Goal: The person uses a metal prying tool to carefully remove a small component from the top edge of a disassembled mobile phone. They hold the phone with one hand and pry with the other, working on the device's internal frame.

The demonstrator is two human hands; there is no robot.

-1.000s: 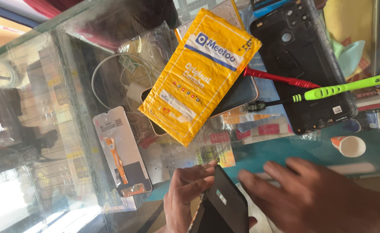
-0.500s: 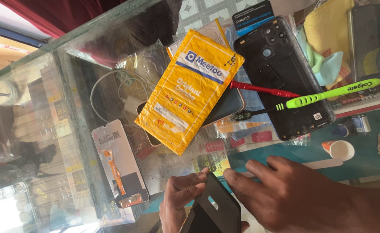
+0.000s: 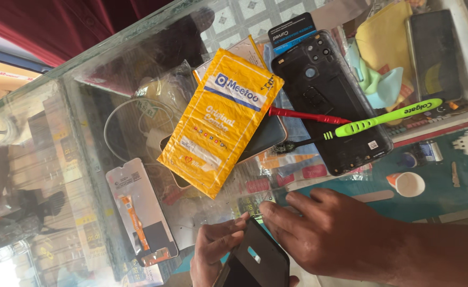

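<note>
The black phone part (image 3: 255,260) sits at the bottom edge of the view, tilted up off the glass bench (image 3: 85,122) and held between both hands. The left hand (image 3: 215,255) grips its near edge, fingers (image 3: 228,228) curled and pinching the upper corner; the right hand (image 3: 335,239) lies over the far side with its fingers (image 3: 282,212) spread flat, fingertips pressing on the part's top edge. Whether the thumbs have a proper hold underneath cannot be told — that side is hidden.

The hold looks like the weak point. The part is pinched at a corner and only pressed from the other side, so a slip of the left fingers could let it drop onto the glass, which is hard and could chip it or be scratched. If the hands are prying or bending it, too much pressure at one corner could crack a thin piece.

Outward from the hands the bench is crowded. Just beside the left hand lies a flat clear packet with an orange strip (image 3: 141,218), near enough for a wrist to nudge it. Above lies a yellow packet (image 3: 220,122) resting on a phone (image 3: 268,135), and beside it a black back cover (image 3: 329,101) with a green toothbrush (image 3: 383,119) and a red tool (image 3: 303,115) laid across it — a sweeping right arm could roll these loose things off. A small white cap (image 3: 408,184) near the right wrist could easily be knocked away.
</note>
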